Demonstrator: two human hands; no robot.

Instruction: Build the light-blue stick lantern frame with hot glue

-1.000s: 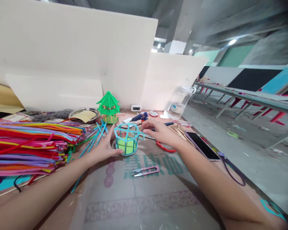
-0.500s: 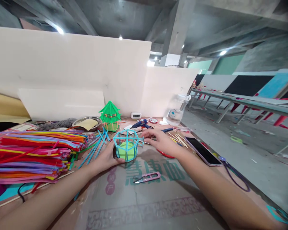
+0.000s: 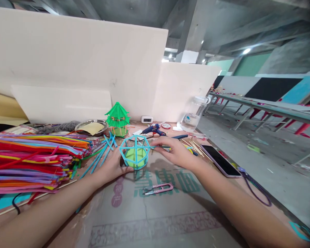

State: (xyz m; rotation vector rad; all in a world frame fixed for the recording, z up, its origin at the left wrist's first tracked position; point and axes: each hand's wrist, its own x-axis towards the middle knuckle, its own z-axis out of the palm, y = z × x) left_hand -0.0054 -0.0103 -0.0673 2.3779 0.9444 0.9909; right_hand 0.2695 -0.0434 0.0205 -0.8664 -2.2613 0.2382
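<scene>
A light-blue eight-sided frame (image 3: 135, 147) with spokes across its top stands over a green base (image 3: 134, 155). My left hand (image 3: 113, 165) is curled round its left side, with the thumb at the lower front edge. At the frame's right side, my right hand (image 3: 174, 150) pinches a thin blue pipe cleaner (image 3: 155, 147), whose near end meets the rim; whether it is fixed there I cannot tell. Pink-handled thread snips (image 3: 158, 188) lie in front of the frame. Several blue pipe cleaners (image 3: 101, 156) lie left of my left hand.
Bundled coloured pipe cleaners (image 3: 36, 162) fill the left side. Behind stand a green-roofed model pavilion (image 3: 117, 119), a metal bowl (image 3: 102, 126), a glue gun (image 3: 152, 129), a small clock (image 3: 146, 119) and a water jug (image 3: 193, 115). A phone (image 3: 219, 160) lies at the right edge.
My right fingers have closed in a pinch on the blue pipe cleaner, which now points out to the right. The frame has tilted slightly toward me. The camera view has dipped a little.
</scene>
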